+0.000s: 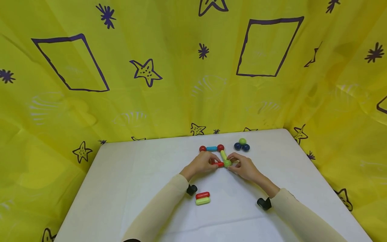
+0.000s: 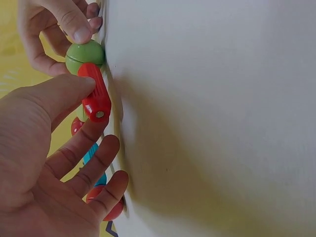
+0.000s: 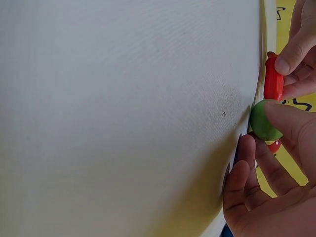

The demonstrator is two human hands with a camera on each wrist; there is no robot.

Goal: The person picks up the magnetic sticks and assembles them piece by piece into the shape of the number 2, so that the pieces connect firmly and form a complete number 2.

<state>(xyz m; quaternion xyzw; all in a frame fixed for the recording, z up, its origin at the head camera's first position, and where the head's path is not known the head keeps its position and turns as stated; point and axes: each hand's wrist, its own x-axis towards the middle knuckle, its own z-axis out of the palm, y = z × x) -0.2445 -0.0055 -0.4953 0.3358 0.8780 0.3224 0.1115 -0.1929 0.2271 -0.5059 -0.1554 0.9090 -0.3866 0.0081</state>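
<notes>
My left hand [image 1: 201, 164] pinches a red magnetic rod [image 2: 97, 94] between thumb and forefinger, its other fingers spread loosely. One end of that rod meets a green ball [image 1: 227, 163], which my right hand [image 1: 246, 167] grips between thumb and fingers. From the ball a yellow-green rod [image 1: 223, 155] runs back to a red ball [image 1: 220, 148]. There a blue rod [image 1: 212, 148] links it to a second red ball [image 1: 203, 148], just behind my left hand. Whether the red rod's tip is fully seated against the green ball cannot be told.
To the right, beyond my right hand, two dark blue balls [image 1: 238, 146] and a green ball [image 1: 243, 141] sit clustered. Nearer on the white table [image 1: 136, 188] lie a red rod [image 1: 202, 195] and a yellow-green rod [image 1: 203, 201], side by side. A yellow patterned curtain [image 1: 175, 101] surrounds the table's back and sides.
</notes>
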